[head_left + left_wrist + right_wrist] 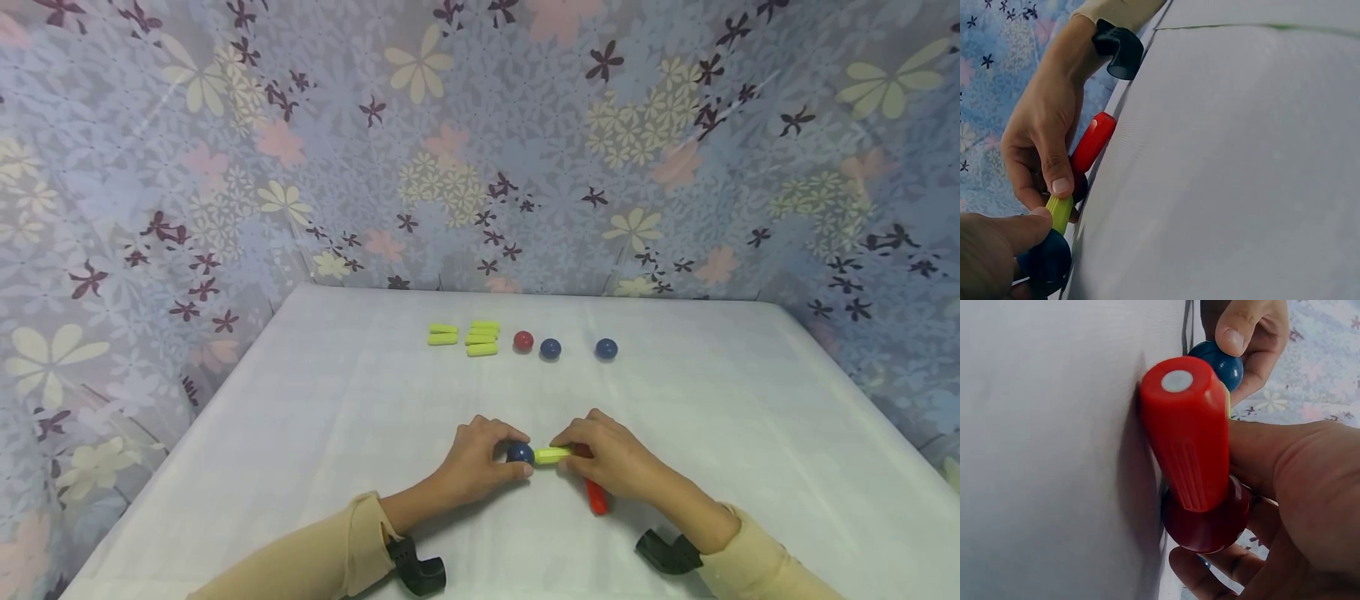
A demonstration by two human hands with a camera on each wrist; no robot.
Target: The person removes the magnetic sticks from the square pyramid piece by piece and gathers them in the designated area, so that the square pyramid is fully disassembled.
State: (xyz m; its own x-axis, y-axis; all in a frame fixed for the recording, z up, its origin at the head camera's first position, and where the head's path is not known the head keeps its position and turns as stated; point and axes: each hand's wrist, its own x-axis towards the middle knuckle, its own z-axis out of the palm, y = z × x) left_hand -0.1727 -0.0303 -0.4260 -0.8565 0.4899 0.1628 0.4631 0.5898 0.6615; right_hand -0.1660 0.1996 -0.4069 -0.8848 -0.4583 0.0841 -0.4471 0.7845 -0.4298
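Note:
My left hand [480, 460] grips a blue ball [521, 452] between thumb and fingers at the middle front of the table. Against the ball lies one end of a yellow-green toy rod [552, 456]. Thumb and index finger of my right hand [611, 457] pinch that rod near its other end, beside a dark red ball [1207, 519]. From the red ball a red rod [596, 497] points toward me, its end face showing a pale round disc in the right wrist view. The right hand's other fingers curl loosely near the red ball, which is mostly hidden in the head view.
Farther back on the white-covered table [360, 392] lie several yellow-green rods [482, 338] in two groups. To their right sit a red ball [523, 341] and two blue balls, one [551, 349] nearer it and one [607, 349] apart. A flowered curtain [480, 150] hangs behind.

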